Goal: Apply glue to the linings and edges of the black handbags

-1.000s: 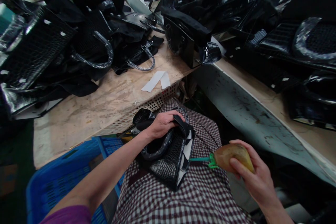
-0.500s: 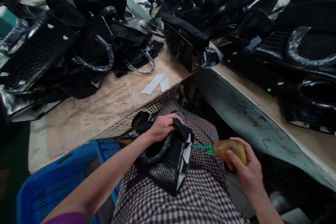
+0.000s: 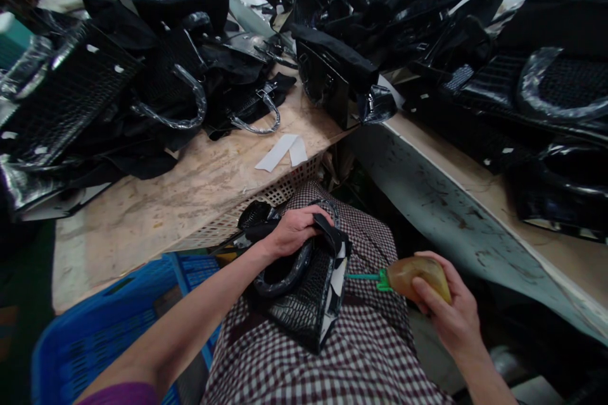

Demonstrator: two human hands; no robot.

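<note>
Across my checkered lap lies a black crocodile-textured bag point(image 3: 299, 304), its handle wrapped in clear film. My left hand point(image 3: 297, 230) is closed on the black fabric at the bag's upper edge. White strips or flaps show along the bag's right edge. Wrapped round a squeeze bottle point(image 3: 418, 276) of yellow-brown liquid is my right hand point(image 3: 449, 307), to the right of the bag. The bottle's thin green nozzle point(image 3: 363, 276) points left, its tip at or very near the white-flapped edge; whether it touches cannot be told.
Many black bags point(image 3: 171, 57) are piled on the wooden table point(image 3: 190, 196) at the left. More bags point(image 3: 513, 95) cover the right table. A white paper strip point(image 3: 284, 152) lies near the table edge. A blue crate point(image 3: 95, 335) stands lower left, a cream basket point(image 3: 228, 218) below the table.
My right hand and the bottle have moved slightly down and right, and the nozzle tip is lower along the bag's edge. My left hand and the bag look unmoved.
</note>
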